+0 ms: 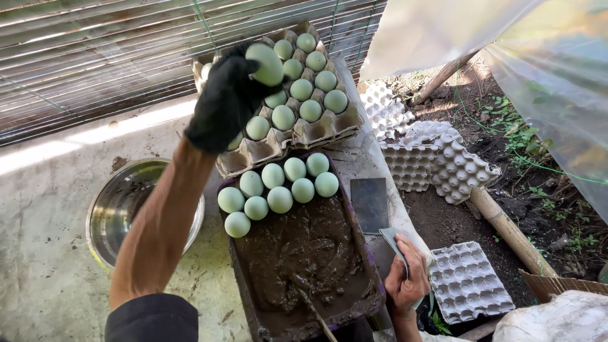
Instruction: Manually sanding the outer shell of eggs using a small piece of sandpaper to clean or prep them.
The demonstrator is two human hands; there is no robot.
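The pale green egg point(266, 63) is pinched in the fingertips of my left hand point(225, 101), which wears a dark glove, and I hold it up above the cardboard egg tray point(316, 130) at the far end of the bench point(50, 253). That tray is partly filled with the same green eggs, and some cups on its near side are bare. Just in front of it lies the dark tray of brown mud point(304, 253), with nine eggs point(278, 187) set in two rows on its far end and a stick point(313, 310) lying in the mud at the near end. I judge I am in the step of carrying eggs between the carton and the mud; the next move calls for a gentle hold and a free spot beside the others, without knocking them. My right hand point(405, 278) is bare and closed around a thin grey flat piece point(392, 244) at the bench's edge. A metal bowl point(114, 209) stands to the left, and empty egg trays point(443, 158) lie on the ground to the right.
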